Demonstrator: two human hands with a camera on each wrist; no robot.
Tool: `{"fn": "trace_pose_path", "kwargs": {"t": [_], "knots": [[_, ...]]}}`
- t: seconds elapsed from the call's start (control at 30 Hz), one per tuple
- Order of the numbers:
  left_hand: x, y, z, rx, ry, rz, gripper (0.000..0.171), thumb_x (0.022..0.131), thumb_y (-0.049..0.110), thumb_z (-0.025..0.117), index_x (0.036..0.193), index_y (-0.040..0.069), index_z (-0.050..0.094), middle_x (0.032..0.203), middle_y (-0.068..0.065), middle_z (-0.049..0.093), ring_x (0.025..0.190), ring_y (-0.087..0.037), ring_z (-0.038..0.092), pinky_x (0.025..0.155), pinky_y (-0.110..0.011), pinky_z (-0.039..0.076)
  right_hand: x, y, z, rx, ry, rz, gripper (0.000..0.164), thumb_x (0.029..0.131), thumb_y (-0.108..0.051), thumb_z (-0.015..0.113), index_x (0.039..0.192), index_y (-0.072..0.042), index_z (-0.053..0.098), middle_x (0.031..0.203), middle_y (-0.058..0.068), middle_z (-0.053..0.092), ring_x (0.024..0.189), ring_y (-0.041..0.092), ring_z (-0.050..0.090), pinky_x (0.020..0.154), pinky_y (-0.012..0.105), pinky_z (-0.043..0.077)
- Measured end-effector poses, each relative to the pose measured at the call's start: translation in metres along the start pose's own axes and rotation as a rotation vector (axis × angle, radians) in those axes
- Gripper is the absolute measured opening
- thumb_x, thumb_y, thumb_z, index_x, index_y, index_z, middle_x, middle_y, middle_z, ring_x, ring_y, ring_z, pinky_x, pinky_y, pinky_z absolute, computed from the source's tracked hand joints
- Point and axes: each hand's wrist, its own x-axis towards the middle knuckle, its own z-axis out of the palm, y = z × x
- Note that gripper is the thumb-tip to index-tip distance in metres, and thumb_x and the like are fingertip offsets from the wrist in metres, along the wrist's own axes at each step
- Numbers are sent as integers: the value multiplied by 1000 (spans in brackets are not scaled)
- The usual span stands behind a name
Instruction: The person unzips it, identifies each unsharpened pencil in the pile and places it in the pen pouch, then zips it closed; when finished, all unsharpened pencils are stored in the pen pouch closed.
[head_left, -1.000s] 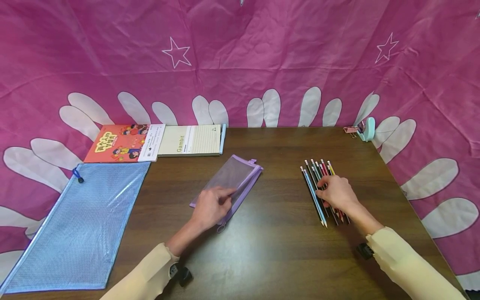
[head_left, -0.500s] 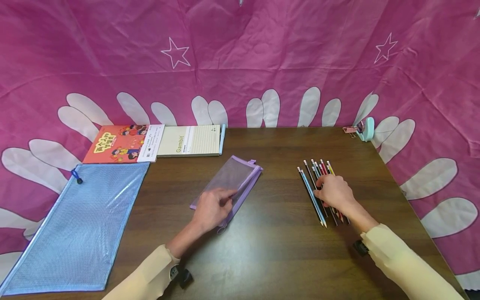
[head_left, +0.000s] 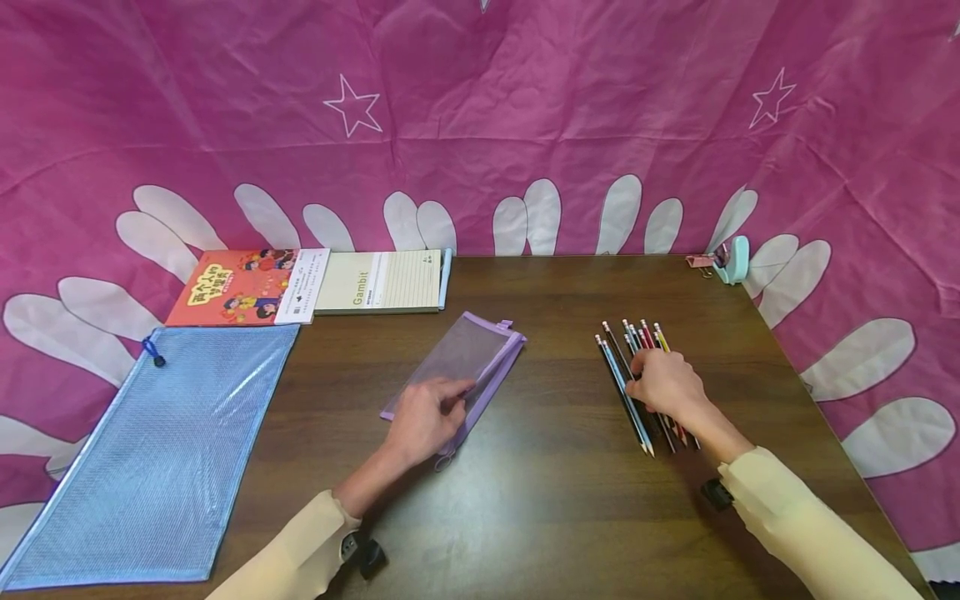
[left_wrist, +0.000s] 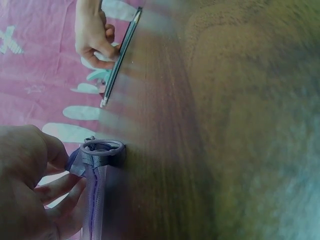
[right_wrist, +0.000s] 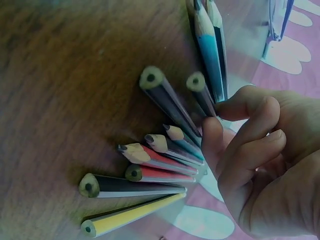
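Observation:
In the head view, a purple mesh zip pencil case lies slanted mid-table. My left hand pinches its edge between thumb and fingers. Its zip pull ring shows close by in the left wrist view. On the right, my right hand is over a loose group of pencils and pinches a dark pencil between thumb and index finger. Beside that pencil lies a blue pencil with a dark one along it. Yellow, red and black pencils, such as the yellow pencil, fan out on the other side.
A blue mesh zip bag covers the table's left side. Behind it are an orange picture book and a lined "Gambit" notebook. A pink binder clip and a mint-green object are at the back right corner.
My right hand has shifted slightly left, and the dark pencil has slid left toward the blue one. The blue pencil pair also moved a little left. My left hand stays on the pencil case.

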Motion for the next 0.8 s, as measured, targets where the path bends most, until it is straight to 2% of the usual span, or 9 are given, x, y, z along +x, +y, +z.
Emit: {"fn": "trace_pose_path", "kwargs": {"t": [0.33,0.57,0.8], "knots": [[1,0,0,-2,3,19,33,77,-3,72,109,5,77,94,-6,74,72,-13,63,63,-32,52,-6,1,-6,88,49,-17,32,86,-17,70,111,0,60,64,4,62,51,16,61,49,36,44],[1,0,1,0,4,21,34,77,-3,72,109,5,77,91,-5,73,68,-11,60,60,-28,50,-11,4,-8,194,97,-91,34,83,-15,69,111,1,59,60,2,60,48,17,60,51,35,44],[1,0,1,-2,3,16,34,77,-4,72,110,5,77,92,-5,73,68,-11,60,60,-28,49,-15,3,-4,371,47,-17,36,82,-12,67,115,0,55,72,7,59,49,18,57,49,34,45]]}}
